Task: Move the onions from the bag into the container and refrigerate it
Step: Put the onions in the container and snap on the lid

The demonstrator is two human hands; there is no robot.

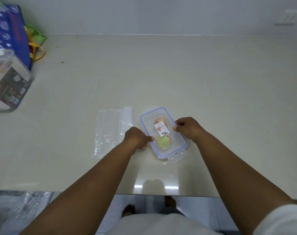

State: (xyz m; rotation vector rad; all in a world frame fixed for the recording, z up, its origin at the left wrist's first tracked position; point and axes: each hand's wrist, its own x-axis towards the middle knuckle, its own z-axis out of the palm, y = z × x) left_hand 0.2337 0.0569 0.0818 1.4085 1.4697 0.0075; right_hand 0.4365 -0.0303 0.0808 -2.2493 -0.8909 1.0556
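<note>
- On the countertop (212, 99), near the front edge: container (181, 143) with lid on, onions (163, 143) seen inside.
- Left hand (137, 139) curled against its left side, thumb on the lid rim.
- Right hand (188, 128) half-closed, fingertips pinched at the right rim.
- Empty bag (110, 133) laid flat just left.

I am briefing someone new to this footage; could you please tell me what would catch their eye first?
The clear rectangular plastic container with a blue-rimmed lid sits mid-counter, two onions visible inside. The left hand and right hand press its long sides. The empty clear zip bag lies flat just left.
</note>
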